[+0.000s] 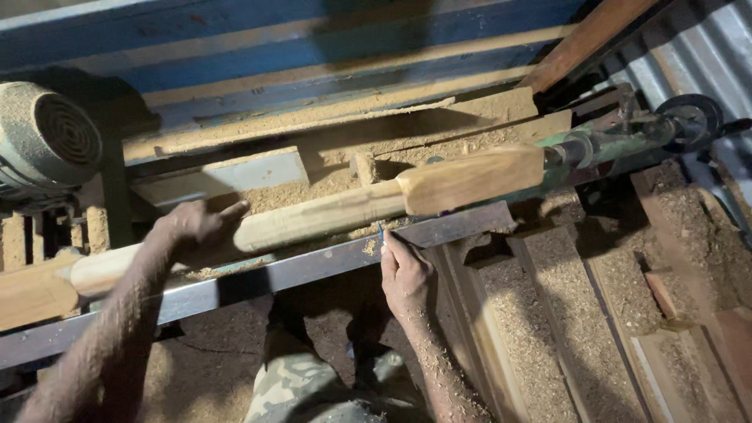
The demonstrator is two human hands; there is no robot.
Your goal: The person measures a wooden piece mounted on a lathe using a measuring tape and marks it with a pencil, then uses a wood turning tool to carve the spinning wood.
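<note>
A long pale wooden workpiece (329, 215) is mounted across a wood lathe, its middle turned round and its right end (470, 178) still squarish. My left hand (197, 223) rests on the turned part, fingers laid over the wood. My right hand (403, 270) is at the grey metal tool rest bar (298, 270), pinching a small blue pen or pencil (381, 233) whose tip points up at the wood. Both forearms are dusted with sawdust.
The green tailstock (619, 141) with a black handwheel (689, 116) holds the right end. A dusty electric motor (47, 141) sits at far left. Sawdust covers the lathe bed and wooden planks (548, 313) at lower right. Blue boards run behind. My camouflage-trousered legs stand below.
</note>
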